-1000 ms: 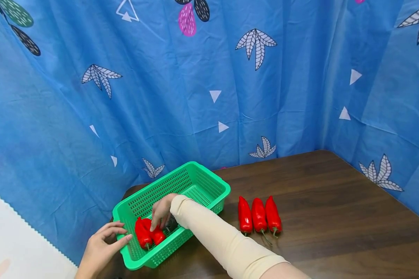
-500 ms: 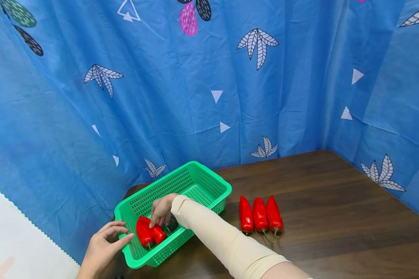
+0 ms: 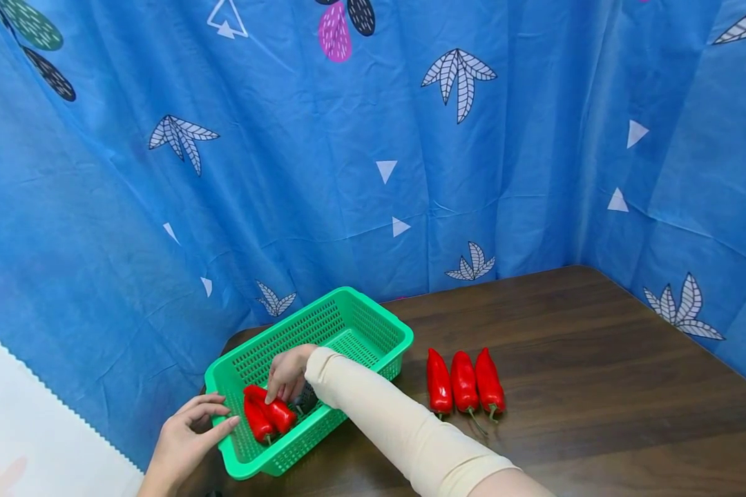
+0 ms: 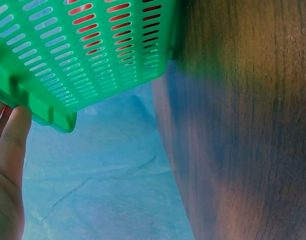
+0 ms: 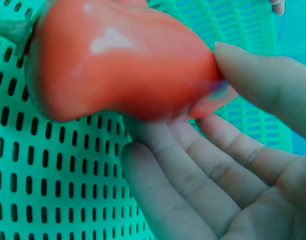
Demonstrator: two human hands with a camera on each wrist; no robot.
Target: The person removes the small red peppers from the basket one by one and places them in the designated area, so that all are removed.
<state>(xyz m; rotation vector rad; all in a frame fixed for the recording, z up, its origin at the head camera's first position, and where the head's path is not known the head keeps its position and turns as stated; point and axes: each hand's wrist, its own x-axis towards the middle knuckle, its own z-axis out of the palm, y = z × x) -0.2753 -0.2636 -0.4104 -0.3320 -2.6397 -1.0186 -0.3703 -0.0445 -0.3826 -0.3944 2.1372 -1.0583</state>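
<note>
A green perforated plastic basket (image 3: 323, 304) stands on the table, its left end gripped at the rim by my left hand (image 3: 183, 438). Thumb and fingers meet that rim in the left wrist view. Inside the basket, my right hand (image 3: 288, 376) holds a red pepper (image 5: 118, 60) between the thumb and the fingers beneath it. The thumb presses near its narrow end, and the green stem points away from the hand. A second red pepper (image 3: 257, 421) lies beside it towards the basket's left end, partly covered by the held one.
Three red peppers (image 3: 463, 383) lie side by side on the dark wooden table (image 3: 584, 386), right of the basket, stems towards me. A blue patterned curtain (image 3: 348, 138) hangs behind the table. A dark object (image 3: 307, 399) shows under the right wrist.
The held pepper has shifted slightly left, closer against the other pepper in the basket. My left hand keeps its place on the rim.
</note>
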